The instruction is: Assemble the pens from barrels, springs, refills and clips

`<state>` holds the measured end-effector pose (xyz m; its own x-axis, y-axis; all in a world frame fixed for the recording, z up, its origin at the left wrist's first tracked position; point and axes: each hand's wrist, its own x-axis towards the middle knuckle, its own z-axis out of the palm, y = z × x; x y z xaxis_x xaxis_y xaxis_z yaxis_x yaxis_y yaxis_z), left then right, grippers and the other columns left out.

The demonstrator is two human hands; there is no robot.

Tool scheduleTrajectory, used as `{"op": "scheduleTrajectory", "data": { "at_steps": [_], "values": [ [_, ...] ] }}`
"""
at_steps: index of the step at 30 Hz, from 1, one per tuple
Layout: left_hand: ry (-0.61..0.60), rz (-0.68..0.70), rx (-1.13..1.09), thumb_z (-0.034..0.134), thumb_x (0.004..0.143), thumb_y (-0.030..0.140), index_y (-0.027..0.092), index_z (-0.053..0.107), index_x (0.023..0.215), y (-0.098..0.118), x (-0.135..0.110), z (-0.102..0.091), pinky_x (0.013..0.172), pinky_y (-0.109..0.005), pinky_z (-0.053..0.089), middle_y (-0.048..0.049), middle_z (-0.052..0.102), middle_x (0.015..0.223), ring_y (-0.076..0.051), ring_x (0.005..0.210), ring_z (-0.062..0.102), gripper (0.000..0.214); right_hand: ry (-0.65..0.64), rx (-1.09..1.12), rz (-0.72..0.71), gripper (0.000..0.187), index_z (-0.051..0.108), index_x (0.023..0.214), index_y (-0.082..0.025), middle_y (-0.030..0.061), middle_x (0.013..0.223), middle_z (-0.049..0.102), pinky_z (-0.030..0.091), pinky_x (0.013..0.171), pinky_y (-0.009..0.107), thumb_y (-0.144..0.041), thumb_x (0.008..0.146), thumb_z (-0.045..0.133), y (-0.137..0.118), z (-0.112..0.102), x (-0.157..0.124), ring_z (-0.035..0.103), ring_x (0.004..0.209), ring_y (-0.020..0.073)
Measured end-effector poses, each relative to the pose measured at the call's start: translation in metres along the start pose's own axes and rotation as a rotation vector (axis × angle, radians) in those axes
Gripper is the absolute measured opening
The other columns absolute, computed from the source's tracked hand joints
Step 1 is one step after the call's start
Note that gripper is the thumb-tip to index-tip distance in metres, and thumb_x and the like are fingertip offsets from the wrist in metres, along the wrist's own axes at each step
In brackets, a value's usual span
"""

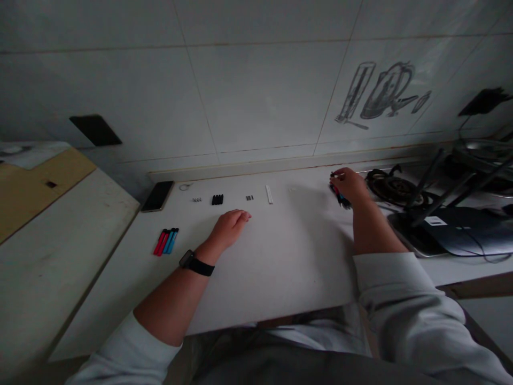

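Observation:
My right hand [349,185] is at the back right of the white table, over a small pile of red, blue and dark slim parts [340,199]. Its fingers are pinched near a small dark piece that I cannot make out. My left hand [230,227], with a black watch on its wrist, rests on the table with its fingers curled together and nothing showing in them. Beyond it lie black caps [217,199], small dark pieces [249,198], small springs [196,200] and thin white sticks [269,194]. Red and blue pen-like barrels [165,242] lie side by side at the left.
A phone [157,196] lies at the table's back left corner, near a thin ring [185,187]. On the right are a gas burner [396,187] and a dark flat appliance [468,230] with a cable. The tiled wall [264,96] bounds the back.

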<state>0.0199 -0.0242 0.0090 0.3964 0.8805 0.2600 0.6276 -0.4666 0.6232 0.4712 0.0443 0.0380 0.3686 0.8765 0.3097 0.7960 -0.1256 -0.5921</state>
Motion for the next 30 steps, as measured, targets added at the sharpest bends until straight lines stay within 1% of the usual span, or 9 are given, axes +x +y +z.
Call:
{"op": "scheduleTrajectory", "data": {
  "at_steps": [2, 4, 7, 11, 14, 18, 22, 30],
  "values": [
    [-0.001, 0.002, -0.001, 0.037, 0.108, 0.041, 0.021, 0.072, 0.099, 0.0, 0.0, 0.0, 0.095, -0.039, 0.054, -0.006, 0.076, 0.104, -0.021, 0.102, 0.069, 0.041, -0.079, -0.143, -0.023, 0.026, 0.073, 0.107, -0.023, 0.0061, 0.09, 0.079, 0.054, 0.072, 0.032, -0.036, 0.085, 0.069, -0.003, 0.004, -0.003, 0.07, 0.075, 0.0212],
    [0.0, 0.003, 0.002, 0.038, 0.107, 0.04, 0.02, 0.072, 0.099, 0.0, 0.0, 0.0, 0.096, -0.04, 0.054, -0.0064, 0.076, 0.105, -0.021, 0.102, 0.069, 0.041, -0.125, -0.256, -0.05, 0.025, 0.076, 0.107, -0.024, 0.006, 0.095, 0.079, 0.053, 0.078, 0.032, -0.033, 0.086, 0.068, -0.006, 0.009, -0.005, 0.071, 0.083, 0.0226],
    [0.002, 0.007, 0.002, 0.038, 0.107, 0.04, 0.021, 0.072, 0.098, 0.0, 0.0, 0.0, 0.096, -0.04, 0.054, -0.0064, 0.076, 0.105, -0.021, 0.102, 0.069, 0.04, -0.142, -0.361, -0.049, 0.027, 0.077, 0.11, -0.023, 0.0079, 0.1, 0.079, 0.053, 0.084, 0.033, -0.032, 0.087, 0.066, -0.011, 0.016, -0.007, 0.071, 0.094, 0.0249],
    [0.004, 0.008, 0.004, 0.038, 0.107, 0.04, 0.021, 0.072, 0.098, 0.0, 0.0, 0.0, 0.095, -0.039, 0.054, -0.0061, 0.076, 0.104, -0.021, 0.101, 0.069, 0.04, -0.139, -0.447, 0.019, 0.03, 0.078, 0.113, -0.024, 0.0109, 0.108, 0.078, 0.052, 0.088, 0.038, -0.034, 0.089, 0.064, -0.012, 0.02, -0.008, 0.07, 0.101, 0.0283],
    [0.002, 0.005, 0.009, 0.038, 0.107, 0.041, 0.021, 0.072, 0.098, -0.001, 0.0, 0.0, 0.094, -0.039, 0.054, -0.0059, 0.076, 0.104, -0.021, 0.101, 0.069, 0.04, -0.124, -0.484, 0.041, 0.031, 0.078, 0.114, -0.025, 0.0122, 0.113, 0.076, 0.052, 0.087, 0.04, -0.035, 0.088, 0.064, -0.01, 0.02, -0.009, 0.069, 0.104, 0.0297],
    [-0.001, 0.008, 0.007, 0.038, 0.107, 0.041, 0.021, 0.072, 0.098, -0.001, 0.0, 0.0, 0.094, -0.038, 0.053, -0.0056, 0.076, 0.104, -0.021, 0.101, 0.069, 0.041, -0.123, -0.503, 0.058, 0.031, 0.077, 0.114, -0.024, 0.0134, 0.116, 0.075, 0.052, 0.088, 0.042, -0.034, 0.088, 0.065, -0.007, 0.02, -0.008, 0.068, 0.106, 0.0312],
    [-0.002, 0.013, 0.025, 0.038, 0.107, 0.04, 0.021, 0.073, 0.099, 0.0, 0.0, 0.0, 0.094, -0.038, 0.053, -0.0059, 0.076, 0.103, -0.021, 0.1, 0.069, 0.041, -0.117, -0.508, 0.074, 0.032, 0.078, 0.115, -0.022, 0.0172, 0.119, 0.074, 0.051, 0.091, 0.047, -0.033, 0.088, 0.065, -0.004, 0.021, -0.006, 0.067, 0.11, 0.0339],
    [0.002, 0.021, 0.027, 0.038, 0.107, 0.042, 0.021, 0.073, 0.099, 0.001, 0.0, 0.0, 0.095, -0.039, 0.053, -0.006, 0.076, 0.104, -0.022, 0.101, 0.069, 0.041, -0.089, -0.488, 0.08, 0.031, 0.079, 0.112, -0.021, 0.0179, 0.116, 0.074, 0.05, 0.092, 0.05, -0.036, 0.089, 0.064, -0.002, 0.021, -0.005, 0.066, 0.11, 0.0354]
  ]
}}
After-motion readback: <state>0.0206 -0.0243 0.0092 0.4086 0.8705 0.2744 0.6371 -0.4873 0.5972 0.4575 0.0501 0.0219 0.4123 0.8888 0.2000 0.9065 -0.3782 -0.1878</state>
